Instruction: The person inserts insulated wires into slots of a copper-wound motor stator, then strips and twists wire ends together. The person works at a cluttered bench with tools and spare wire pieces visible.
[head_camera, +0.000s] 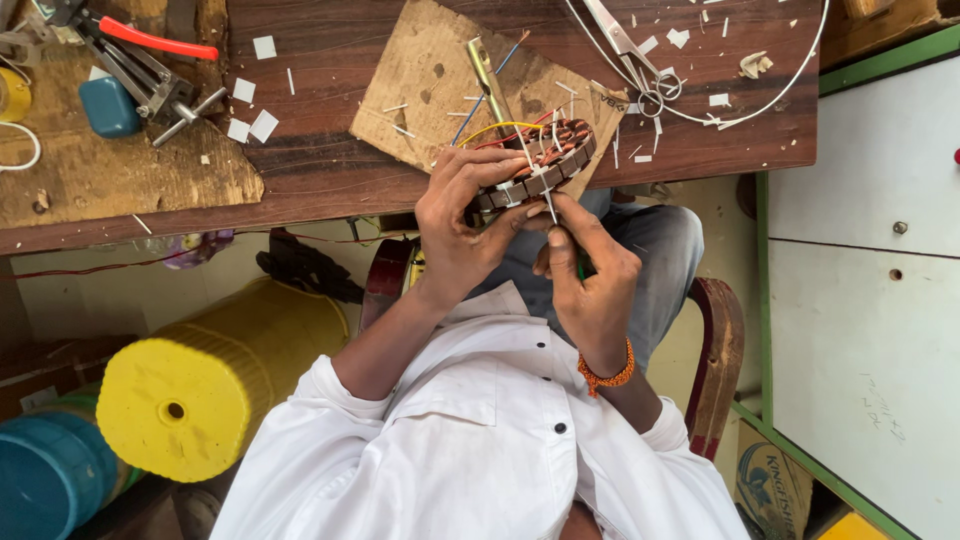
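Left hand (462, 225), fingers curled closed around the near-left rim of a round, dark metal stator ring with copper-coloured windings (545, 160), holds it tilted above the near edge of the brown wooden workbench (330, 170). Right hand (585, 280), wearing one orange bead bracelet (608, 377), pinches a thin white insulating strip (548, 200) against the ring, the other fingers folded.

Progress, as judged: most visible slots already carry copper coils; the strip is only partly seated, and yellow, red and blue lead wires (500, 130) trail loose, so finishing appears to remain.

Counts: one stator; one torn cardboard sheet (430, 90) under it; one pair of steel scissors (635, 60), far right; one red-handled tool (155, 40), far left; many scattered white offcuts; one yellow drum (190, 385), near left.
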